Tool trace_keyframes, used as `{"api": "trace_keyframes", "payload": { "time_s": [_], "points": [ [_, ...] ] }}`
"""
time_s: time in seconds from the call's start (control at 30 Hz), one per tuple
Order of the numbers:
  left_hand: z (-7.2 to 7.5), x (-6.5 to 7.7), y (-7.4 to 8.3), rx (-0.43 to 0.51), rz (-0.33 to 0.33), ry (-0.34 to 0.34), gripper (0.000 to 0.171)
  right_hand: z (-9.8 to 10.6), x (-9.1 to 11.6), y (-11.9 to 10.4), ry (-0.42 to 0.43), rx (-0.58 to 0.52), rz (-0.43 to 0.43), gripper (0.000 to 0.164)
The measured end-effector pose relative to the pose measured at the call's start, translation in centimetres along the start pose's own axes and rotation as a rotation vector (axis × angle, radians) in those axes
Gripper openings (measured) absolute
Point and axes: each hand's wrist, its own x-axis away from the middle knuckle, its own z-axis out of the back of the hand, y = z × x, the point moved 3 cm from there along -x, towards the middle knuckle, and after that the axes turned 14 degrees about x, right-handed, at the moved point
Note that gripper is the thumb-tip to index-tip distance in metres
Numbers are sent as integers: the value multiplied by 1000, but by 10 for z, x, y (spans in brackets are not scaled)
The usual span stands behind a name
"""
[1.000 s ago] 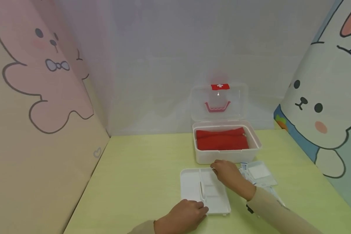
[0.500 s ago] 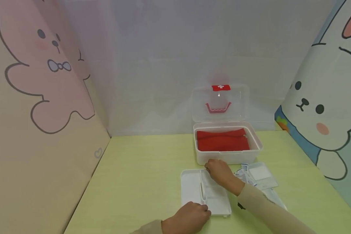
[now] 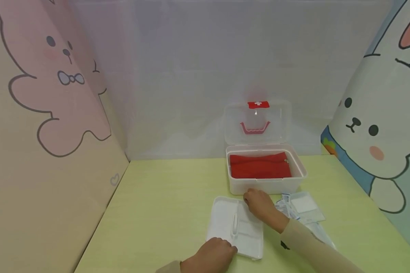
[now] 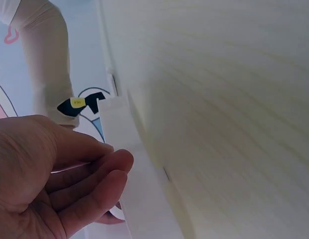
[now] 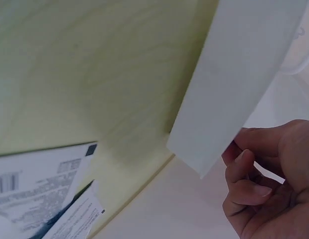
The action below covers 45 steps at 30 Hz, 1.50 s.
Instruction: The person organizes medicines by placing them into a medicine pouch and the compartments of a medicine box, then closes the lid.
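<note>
A white divided tray (image 3: 220,216) with a slim handle (image 3: 235,224) in its middle lies in front of the first-aid box in the head view. My left hand (image 3: 210,254) pinches the tray's near edge between thumb and fingers. At the far edge my right hand (image 3: 261,206) grips the rim, its fingers curled. In the left wrist view the tray's side wall (image 4: 144,194) runs beneath the left fingertips (image 4: 119,159). The right wrist view has the tray wall (image 5: 224,94) beside the right hand (image 5: 274,184), with a shadow on the table below it.
A white first-aid box (image 3: 264,186) with its clear lid (image 3: 232,129) raised stands behind the tray, a red pouch (image 3: 259,167) inside. Several packets (image 3: 305,204) lie right of the tray. Printed walls enclose the table (image 3: 164,197).
The tray has turned slightly and its near end has shifted left, both hands staying on it. The right hand moved left along the far edge, then slightly right.
</note>
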Motion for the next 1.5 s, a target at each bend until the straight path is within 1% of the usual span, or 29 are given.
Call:
{"api": "trace_keyframes", "payload": {
  "time_s": [0.17,0.33,0.43,0.57,0.63,0.7,0.77,0.83,1.0,1.1,1.27,1.4,1.5],
  "points": [
    [3,11,-11,12,63,42,20,4,9,4,-34,-2,-29,24],
    [3,17,-22,26,106,97,20,5,20,8,-76,-27,-60,25],
    [2,18,-31,95,161,139,23,7,27,10,-74,-27,-68,25],
    [2,18,-43,213,281,203,32,11,37,11,-76,-23,-74,23],
    [3,17,-47,241,326,239,37,13,42,11,-83,-25,-78,23],
    [4,17,-51,274,357,268,40,15,46,11,-77,-17,-76,24],
    [4,16,-54,312,371,291,42,16,50,10,-71,-5,-74,24],
    [4,15,-56,353,387,300,42,17,54,11,-75,10,-74,24],
    [3,13,-63,434,445,297,37,16,64,11,-139,4,-92,25],
    [3,11,-70,473,468,301,32,17,67,11,-139,-5,-94,26],
    [3,7,-82,498,472,312,9,16,73,9,-138,-16,-119,28],
    [2,3,-90,517,488,305,11,17,77,7,-154,-12,-138,28],
    [2,0,-93,546,495,311,10,18,79,6,-189,-20,-151,28]
  ]
}}
